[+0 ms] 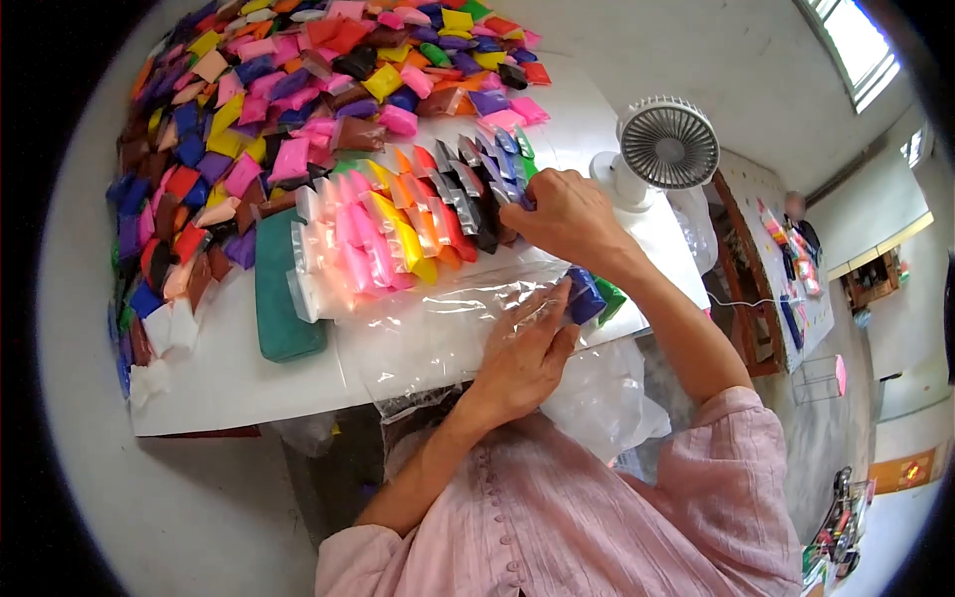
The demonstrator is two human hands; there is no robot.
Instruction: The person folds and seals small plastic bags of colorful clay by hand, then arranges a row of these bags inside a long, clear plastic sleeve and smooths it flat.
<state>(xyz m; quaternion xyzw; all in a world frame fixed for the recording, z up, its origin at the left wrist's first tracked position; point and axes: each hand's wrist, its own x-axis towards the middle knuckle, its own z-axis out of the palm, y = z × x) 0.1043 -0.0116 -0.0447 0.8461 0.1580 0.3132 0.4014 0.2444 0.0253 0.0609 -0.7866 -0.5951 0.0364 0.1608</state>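
Rows of small coloured packets (363, 234), from white and pink through yellow, orange, red and black to blue, lie on the white table. At the right end of these rows is my right hand (567, 214), its fingers bent down onto the blue and dark packets; what it pinches is hidden. My left hand (522, 363) rests on a clear plastic bag (438, 333) near the table's front edge, fingers pointing up and somewhat apart. Beside its fingertips are a blue packet (585, 297) and a green packet (610, 300), partly under the plastic.
A big heap of mixed packets (288, 90) covers the table's back left. Left of the rows lies a teal block (284, 289). A white fan (668, 147) stands at the right. Farther right, a person (804, 234) is by another table (741, 214).
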